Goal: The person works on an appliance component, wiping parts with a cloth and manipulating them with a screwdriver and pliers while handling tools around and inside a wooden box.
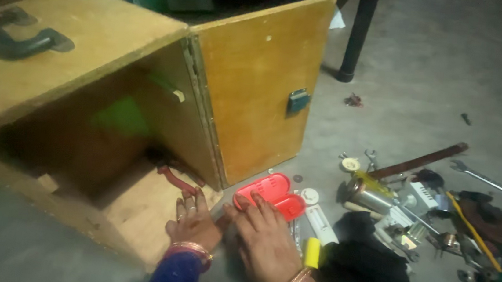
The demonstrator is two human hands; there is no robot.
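Nearest: L hand [194, 224], palm down, flat on wooden floor of open box [140, 207] near its front edge. Fingers spread and extended, gripping nothing; tips toward red-handled tool [175, 180] lying inside box, just beyond fingertips, not touching as far as visible. Bangle at wrist, blue sleeve below.

R hand [266, 240] beside it on concrete floor [429, 72], palm down, fingers loosely extended, no grip closed. Fingertips on near edge of red plastic case [271, 194]. Case flat on floor, just ahead of R hand, slightly right of box's hinged door [256, 86]. Long axis runs lower-left to upper-right, roughly crosswise to fingers. R hand clearly nearer; L hand separated from case by door's bottom corner. Bangle at R wrist also.

Just right of R hand: small yellow item [312, 252] near wrist, white flat piece [320, 221] alongside case, black cloth [367, 269] spread on floor.

Mid-distance right: heap of mixed hardware, incl. metal cylinder [368, 196], long brown bar [427, 161], yellow rod [473, 227], spanner [492, 181] at outer edge. Individual pcs too jumbled and blurred to ID further.

Farther: box door stands open, upright, w/ small dark latch [298, 100] on face. Box top carries dark handle [19, 36]. Box interior dim; greenish patch at back, unclear what.

Farthest: black furniture leg [357, 38] on floor behind door.
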